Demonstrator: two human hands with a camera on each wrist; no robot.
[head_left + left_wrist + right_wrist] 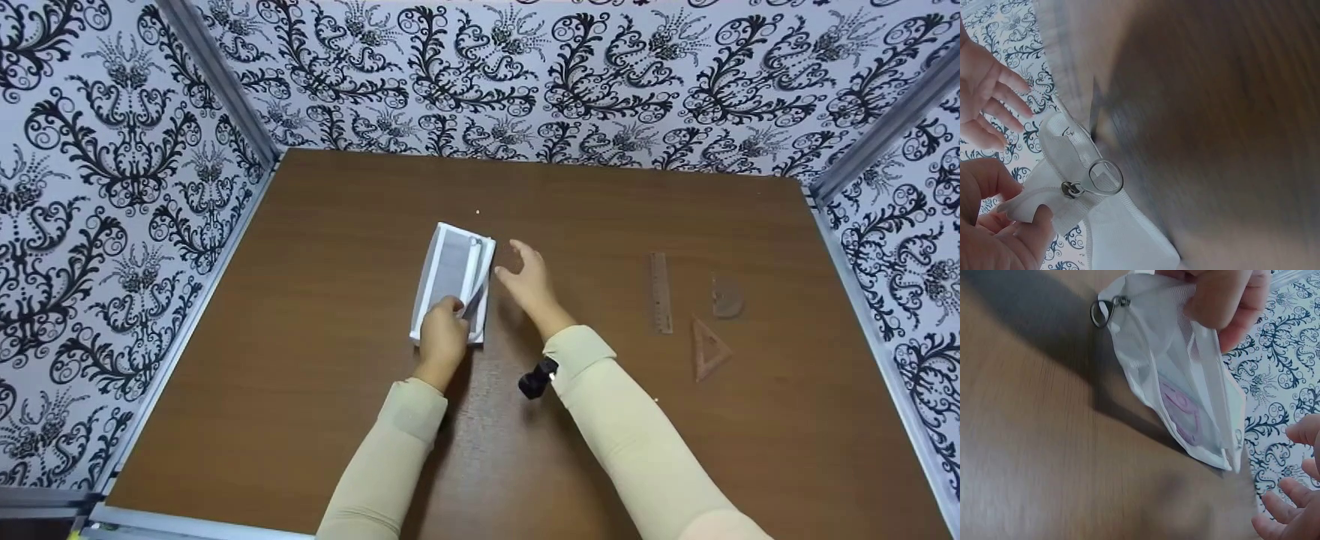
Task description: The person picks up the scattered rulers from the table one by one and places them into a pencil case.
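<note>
A white mesh zip pouch (450, 262) lies on the table, its long opening gaping along one side. My left hand (444, 337) pinches the near end of the pouch by its edge, close to the zip slider with its metal ring (1105, 176). Through the opening, a purple flat piece (1180, 410) shows inside the pouch in the right wrist view; its kind is unclear. To the right of the pouch, my right hand (529, 281) is held apart from it with the fingers spread and nothing in them.
To the right on the brown table (337, 420) lie a clear ruler (661, 292), a clear protractor (726, 297) and a pinkish set square (708, 349). Patterned walls (480, 82) rise at the back and both sides.
</note>
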